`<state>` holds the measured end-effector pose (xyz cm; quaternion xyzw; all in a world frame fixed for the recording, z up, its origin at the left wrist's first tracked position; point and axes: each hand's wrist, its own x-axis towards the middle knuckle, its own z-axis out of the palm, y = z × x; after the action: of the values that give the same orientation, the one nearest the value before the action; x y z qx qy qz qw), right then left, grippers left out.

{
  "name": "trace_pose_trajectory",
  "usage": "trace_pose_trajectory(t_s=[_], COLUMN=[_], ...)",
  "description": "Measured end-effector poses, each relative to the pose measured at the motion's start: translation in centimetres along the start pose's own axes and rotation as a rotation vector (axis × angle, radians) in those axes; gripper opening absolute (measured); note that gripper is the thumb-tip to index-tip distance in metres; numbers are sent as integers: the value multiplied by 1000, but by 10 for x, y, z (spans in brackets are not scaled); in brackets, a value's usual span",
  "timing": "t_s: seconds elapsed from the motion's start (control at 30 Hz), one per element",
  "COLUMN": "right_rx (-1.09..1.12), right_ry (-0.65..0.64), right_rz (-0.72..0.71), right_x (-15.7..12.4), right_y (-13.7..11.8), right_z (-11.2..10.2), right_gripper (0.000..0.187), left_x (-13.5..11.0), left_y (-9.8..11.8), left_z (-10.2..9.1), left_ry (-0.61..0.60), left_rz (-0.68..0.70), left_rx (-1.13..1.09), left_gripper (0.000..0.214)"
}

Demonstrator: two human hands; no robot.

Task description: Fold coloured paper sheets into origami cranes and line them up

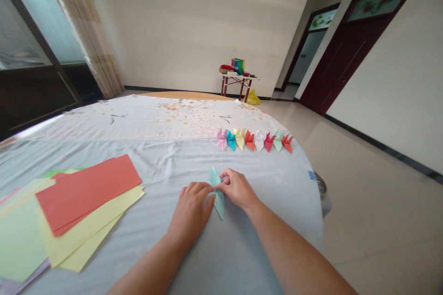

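Observation:
A folded light teal paper piece (219, 203), long and pointed at both ends, is between my two hands near the front of the table. My left hand (194, 203) grips its left side, the thumb and fingertips pressed at the middle. From the right, my right hand (238, 188) pinches the same piece near its centre. Parts of the paper are hidden behind the fingers. Beyond my hands stands a row of several folded paper cranes (249, 140) in pink, blue, yellow, orange, white, red and green.
Loose sheets of paper lie at the left, with red sheets (90, 191) over yellow ones (97, 233) and pale green ones (20, 239). A pale cloth (162, 258) covers the round table. A small side table (238, 76) with items stands by the far wall.

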<state>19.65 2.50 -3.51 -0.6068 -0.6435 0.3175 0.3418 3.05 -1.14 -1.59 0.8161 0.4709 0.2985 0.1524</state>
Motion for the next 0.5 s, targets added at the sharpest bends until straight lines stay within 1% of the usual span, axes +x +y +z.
trace_pose_trajectory(t_s=[0.07,0.13,0.2,0.27,0.33,0.5], right_rx=[-88,-159,-215,-248,-262,-287], right_ry=[1,17,52,81,84,82], right_rz=[-30,-86,-149,-179,-176,-177], right_x=[0,1,2,3,3,3], right_y=[1,2,3,5,6,6], right_z=[-1,-3,-5,-6,-6,-6], right_gripper=[24,24,27,31,32,27], left_x=[-2,-3,-4,-4,-4,-6], left_y=[6,10,12,13,13,12], left_z=[0,0,0,0,0,2], left_ry=[-93,-139,-154,-160,-165,-169], left_rz=[34,41,40,36,31,10], left_rx=[68,114,149,177,197,218], left_gripper=[28,29,30,30,30,31])
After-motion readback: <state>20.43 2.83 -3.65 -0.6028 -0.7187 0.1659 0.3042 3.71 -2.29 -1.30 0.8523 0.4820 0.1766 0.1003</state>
